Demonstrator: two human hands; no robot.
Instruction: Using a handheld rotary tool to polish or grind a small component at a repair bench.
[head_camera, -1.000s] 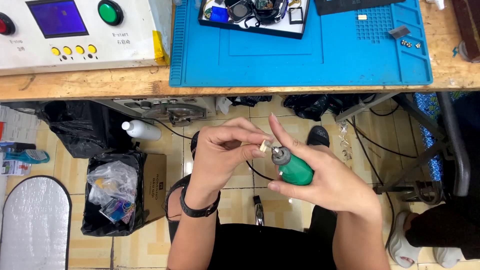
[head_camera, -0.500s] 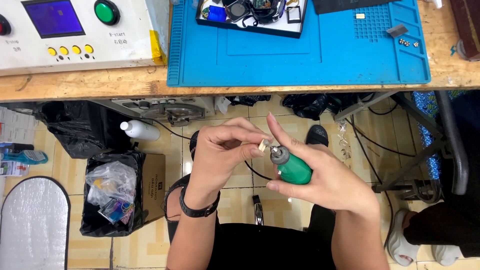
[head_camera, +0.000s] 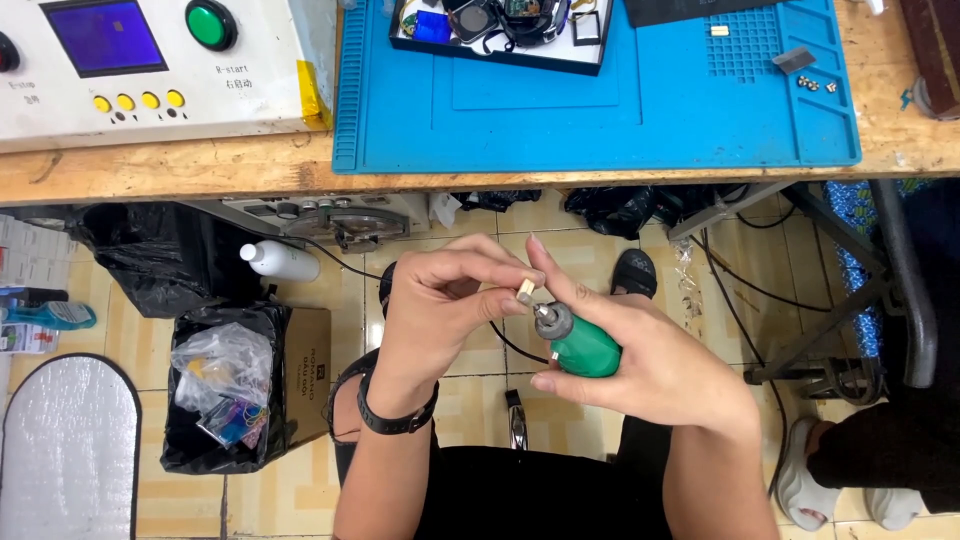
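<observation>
While a green-handled tool (head_camera: 583, 347) is gripped firmly in the right hand (head_camera: 655, 365) below the bench edge, a small pale bit (head_camera: 525, 291) is pinched by left hand (head_camera: 440, 310) fingertips at its metal tip, seemingly for alignment.

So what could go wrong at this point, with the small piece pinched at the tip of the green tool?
The left hand pinches a tiny pale piece over open floor, off the blue mat; dropped, it might fall near the bin bag and be hard to find. The right hand holds the green tool with its metal tip close to the left fingertips, so a slip could nick them.
</observation>
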